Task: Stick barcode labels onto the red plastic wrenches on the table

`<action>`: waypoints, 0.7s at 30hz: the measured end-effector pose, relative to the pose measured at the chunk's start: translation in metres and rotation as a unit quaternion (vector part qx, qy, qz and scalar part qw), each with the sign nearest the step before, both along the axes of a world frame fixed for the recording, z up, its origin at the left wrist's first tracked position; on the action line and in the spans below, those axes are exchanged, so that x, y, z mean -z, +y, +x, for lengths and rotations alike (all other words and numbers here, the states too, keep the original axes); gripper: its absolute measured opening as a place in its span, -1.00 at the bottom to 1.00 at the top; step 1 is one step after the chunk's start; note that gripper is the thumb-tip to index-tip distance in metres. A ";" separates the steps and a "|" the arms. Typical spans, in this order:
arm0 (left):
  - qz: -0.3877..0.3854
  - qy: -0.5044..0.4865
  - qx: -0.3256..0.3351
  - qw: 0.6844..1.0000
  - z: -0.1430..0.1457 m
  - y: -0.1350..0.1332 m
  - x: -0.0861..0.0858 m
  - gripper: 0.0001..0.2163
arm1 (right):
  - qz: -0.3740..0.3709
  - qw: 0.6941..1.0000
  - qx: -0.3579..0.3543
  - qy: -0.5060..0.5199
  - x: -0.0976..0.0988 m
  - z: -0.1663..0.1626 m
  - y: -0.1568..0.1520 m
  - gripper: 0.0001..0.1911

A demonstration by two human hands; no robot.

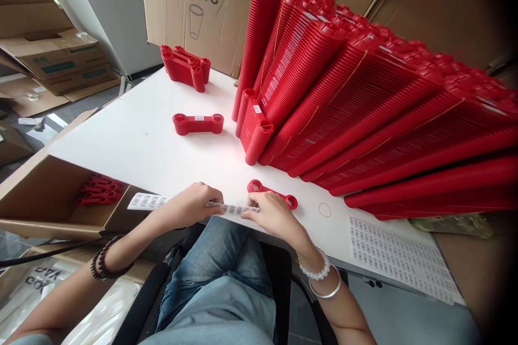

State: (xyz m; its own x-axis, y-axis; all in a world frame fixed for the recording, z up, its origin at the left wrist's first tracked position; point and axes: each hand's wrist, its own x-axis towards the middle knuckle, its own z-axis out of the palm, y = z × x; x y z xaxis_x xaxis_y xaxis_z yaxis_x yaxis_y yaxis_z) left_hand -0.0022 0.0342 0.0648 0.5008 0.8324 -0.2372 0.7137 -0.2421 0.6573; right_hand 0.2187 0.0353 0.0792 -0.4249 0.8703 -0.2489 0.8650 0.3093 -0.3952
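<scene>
Between my two hands, a narrow strip of barcode labels (148,201) stretches along the table's front edge. My left hand (198,199) is closed on the strip's middle, and its loose end sticks out to the left. With pinched fingers my right hand (269,211) grips the strip near its right end. Just behind my right hand lies a red plastic piece (256,187) with a round socket at each end, partly covered by that hand. Another such red piece (198,124), bearing a small label, rests farther back.
Tall stacks of red pieces (324,108) fill the table's right side. A small red group (185,67) stands at the back. Sheets of barcode labels (396,259) lie front right beside a rubber band (324,209). An open carton (52,194) with red pieces is at left.
</scene>
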 end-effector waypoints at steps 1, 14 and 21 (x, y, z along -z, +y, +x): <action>-0.008 -0.006 -0.001 1.000 -0.002 0.001 0.000 -0.80 | -0.007 1.000 0.012 0.007 0.000 0.003 0.001 -0.82; -0.084 -0.024 0.009 0.996 -0.007 0.005 0.008 -0.81 | -0.078 0.994 0.044 0.065 -0.003 0.020 -0.001 -0.81; -0.047 -0.020 0.008 0.999 0.002 0.004 0.008 -0.79 | -0.083 0.994 0.051 0.057 0.006 0.024 0.001 -0.80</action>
State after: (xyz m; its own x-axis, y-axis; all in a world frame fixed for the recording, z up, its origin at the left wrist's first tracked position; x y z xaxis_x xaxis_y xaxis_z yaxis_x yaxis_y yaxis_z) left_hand -0.0004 0.0385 0.0567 0.5250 0.7986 -0.2943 0.6833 -0.1893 0.7051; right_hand 0.2431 0.0361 0.0730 -0.3706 0.8614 -0.3474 0.8352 0.1455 -0.5303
